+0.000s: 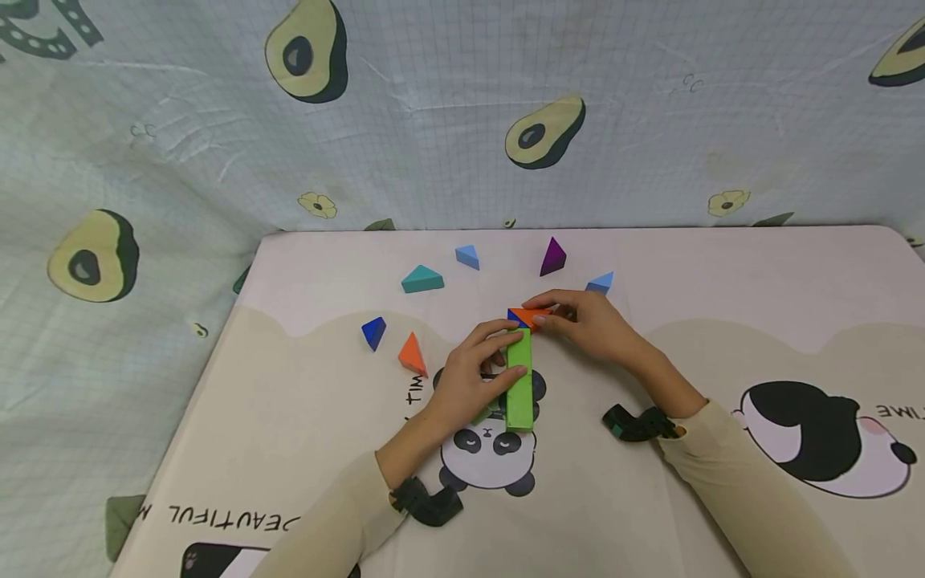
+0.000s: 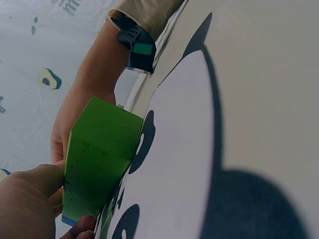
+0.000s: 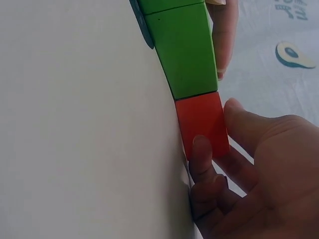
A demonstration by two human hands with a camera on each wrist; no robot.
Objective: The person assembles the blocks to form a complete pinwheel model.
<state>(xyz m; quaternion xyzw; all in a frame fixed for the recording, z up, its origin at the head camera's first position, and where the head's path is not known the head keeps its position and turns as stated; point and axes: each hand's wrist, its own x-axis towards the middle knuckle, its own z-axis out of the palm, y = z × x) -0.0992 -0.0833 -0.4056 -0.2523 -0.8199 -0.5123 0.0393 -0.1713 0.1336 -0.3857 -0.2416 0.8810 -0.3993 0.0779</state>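
Green blocks (image 1: 519,393) lie end to end in a straight column on the table. Against the column's far end sit a blue triangular block (image 1: 514,319) and an orange triangular block (image 1: 533,315), side by side. My left hand (image 1: 473,373) holds the green column from the left, thumb on it and a fingertip by the blue block. With thumb and fingers my right hand (image 1: 588,325) pinches the orange block. In the right wrist view the orange block (image 3: 202,122) looks red and meets the end of the green block (image 3: 187,55).
Loose triangular blocks lie around the far side: teal (image 1: 422,279), light blue (image 1: 468,257), purple (image 1: 553,258) and another light blue one (image 1: 600,282) beyond my right hand. To the left are a dark blue block (image 1: 373,333) and an orange one (image 1: 412,354). A patterned cloth (image 1: 433,193) hangs behind the table.
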